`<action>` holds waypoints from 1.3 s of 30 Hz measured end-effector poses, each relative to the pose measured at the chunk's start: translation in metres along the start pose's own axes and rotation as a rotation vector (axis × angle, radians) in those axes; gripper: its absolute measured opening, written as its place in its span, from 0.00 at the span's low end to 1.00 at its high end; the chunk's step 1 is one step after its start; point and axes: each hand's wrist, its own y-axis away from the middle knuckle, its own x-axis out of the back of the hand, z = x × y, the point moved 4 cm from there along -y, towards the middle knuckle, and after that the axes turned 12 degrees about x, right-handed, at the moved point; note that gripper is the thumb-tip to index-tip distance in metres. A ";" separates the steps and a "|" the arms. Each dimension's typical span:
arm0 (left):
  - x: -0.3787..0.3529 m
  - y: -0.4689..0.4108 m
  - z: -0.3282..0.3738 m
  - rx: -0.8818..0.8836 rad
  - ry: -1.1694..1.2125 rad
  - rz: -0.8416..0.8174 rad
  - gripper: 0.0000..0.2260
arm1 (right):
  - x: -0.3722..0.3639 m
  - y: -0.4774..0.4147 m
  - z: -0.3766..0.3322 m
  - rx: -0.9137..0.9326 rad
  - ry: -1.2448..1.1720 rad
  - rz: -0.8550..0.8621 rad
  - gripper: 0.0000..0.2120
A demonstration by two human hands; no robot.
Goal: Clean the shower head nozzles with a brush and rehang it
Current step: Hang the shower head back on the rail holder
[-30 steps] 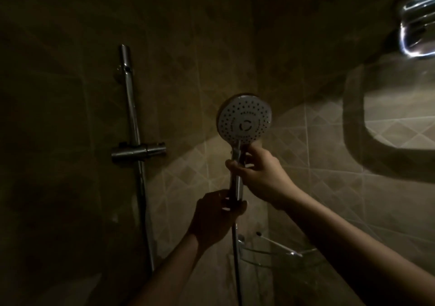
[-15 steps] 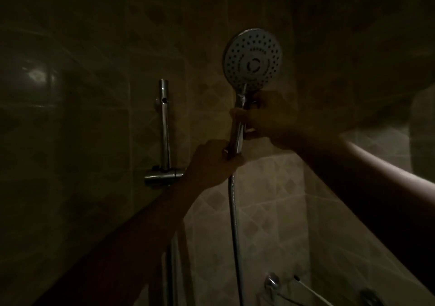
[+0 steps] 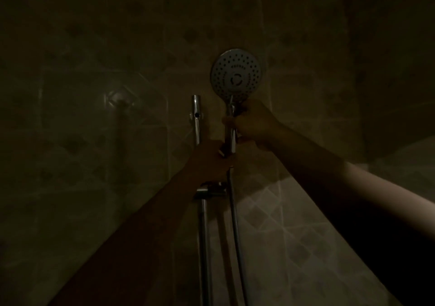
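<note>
My right hand (image 3: 253, 123) grips the shower head (image 3: 235, 72) by its handle; my left hand (image 3: 209, 159) seemingly grips lower, beside the rail (image 3: 196, 119).

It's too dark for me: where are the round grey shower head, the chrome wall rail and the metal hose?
Round grey shower head (image 3: 235, 74): head view, middle of its nozzle face.
Chrome wall rail (image 3: 196, 129): head view, upper stretch of the bar.
Metal hose (image 3: 235, 223): head view, its hanging stretch, lower down.

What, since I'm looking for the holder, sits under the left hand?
The holder on the rail, its top covered by the left hand; the hose hangs beside it.
</note>
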 end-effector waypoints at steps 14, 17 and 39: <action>-0.021 0.003 -0.024 -0.029 -0.251 0.036 0.16 | -0.020 -0.005 0.041 0.042 -0.020 -0.077 0.07; -0.023 0.004 -0.027 -0.055 -0.240 0.016 0.21 | -0.014 -0.009 0.043 0.031 -0.015 -0.069 0.11; -0.015 0.018 -0.043 -0.130 -0.180 0.153 0.22 | -0.002 -0.017 0.031 0.037 -0.117 -0.006 0.14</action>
